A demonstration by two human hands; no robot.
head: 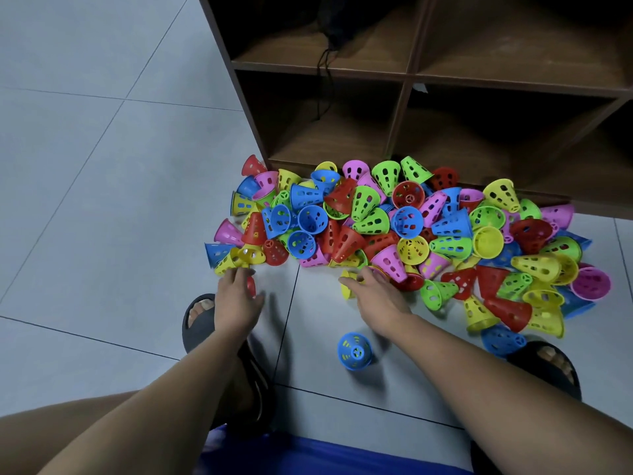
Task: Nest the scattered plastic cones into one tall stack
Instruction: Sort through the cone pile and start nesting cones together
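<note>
Opening step of nesting, no stack yet formed. The cones lie as a loose multicoloured heap on the tiled floor, pressed against the foot of a wooden shelf unit; none visibly sits inside another as a column. A lone blue cone stands apart, nearer the person, between the two forearms. Both hands reach to the heap's near edge. The left hand covers a red cone, fingertips touching the heap's left corner; whether it grips that cone cannot be told. The right hand lies over a yellow cone just clear of the heap, its fingers bent across it, the hold likewise hidden. Judged next requirement: lift one cone in each hand, turn both the same way up, wide mouth down, and seat one over the other to found the stack on bare floor.
</note>
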